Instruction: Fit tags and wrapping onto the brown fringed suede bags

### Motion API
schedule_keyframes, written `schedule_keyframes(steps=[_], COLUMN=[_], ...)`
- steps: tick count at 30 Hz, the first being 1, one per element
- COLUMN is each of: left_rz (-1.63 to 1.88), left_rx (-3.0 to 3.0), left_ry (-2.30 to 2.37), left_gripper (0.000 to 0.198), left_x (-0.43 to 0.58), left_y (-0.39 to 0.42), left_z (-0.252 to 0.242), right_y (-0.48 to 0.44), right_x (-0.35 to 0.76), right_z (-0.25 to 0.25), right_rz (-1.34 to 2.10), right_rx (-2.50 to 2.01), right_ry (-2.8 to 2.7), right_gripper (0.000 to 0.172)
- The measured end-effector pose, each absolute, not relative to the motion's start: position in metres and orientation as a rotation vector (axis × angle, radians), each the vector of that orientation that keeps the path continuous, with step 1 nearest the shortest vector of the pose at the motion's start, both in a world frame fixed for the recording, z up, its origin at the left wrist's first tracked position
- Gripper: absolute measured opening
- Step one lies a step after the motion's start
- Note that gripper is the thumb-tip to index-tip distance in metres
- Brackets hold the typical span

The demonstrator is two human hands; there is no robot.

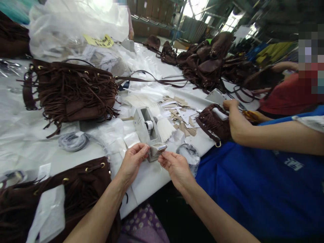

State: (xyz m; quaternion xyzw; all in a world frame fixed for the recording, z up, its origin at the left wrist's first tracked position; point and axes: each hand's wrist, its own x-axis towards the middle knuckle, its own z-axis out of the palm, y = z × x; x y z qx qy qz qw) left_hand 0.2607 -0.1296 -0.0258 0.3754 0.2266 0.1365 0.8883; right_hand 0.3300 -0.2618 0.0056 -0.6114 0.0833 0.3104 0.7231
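A grey tape dispenser (138,124) with a tape roll (149,125) stands on the table in front of me, its metal cutter edge towards me. At the left of its front end, my left hand (133,161) is closed, thumb against the fingers. My right hand (176,165) pinches just below the cutter edge at the right. Whatever lies between the fingertips, perhaps clear tape, is too small to make out. A brown fringed bag (96,189) lies beside my left forearm, with a white wrapped piece (52,211) on it.
Another fringed bag (78,91) lies at the left, near a grey coil (73,141). Cardboard and paper strips (181,113) are scattered beyond the dispenser. A clear wrapped roll (189,155) sits at the table edge. On the right, a co-worker's hand (231,104) touches a small bag (215,125).
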Motion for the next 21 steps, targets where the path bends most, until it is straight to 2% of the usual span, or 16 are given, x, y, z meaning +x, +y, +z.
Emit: schedule_keyframes(steps=[21], left_rz=[0.278], left_rx=[0.771], left_ry=[0.451], left_gripper=[0.026], left_x=[0.263], left_y=[-0.128], left_z=[-0.03], right_y=[-0.265], right_x=[0.32], right_z=[-0.011], right_rz=[0.563], right_rx=[-1.427], right_ry=[0.127], right_gripper=[0.017])
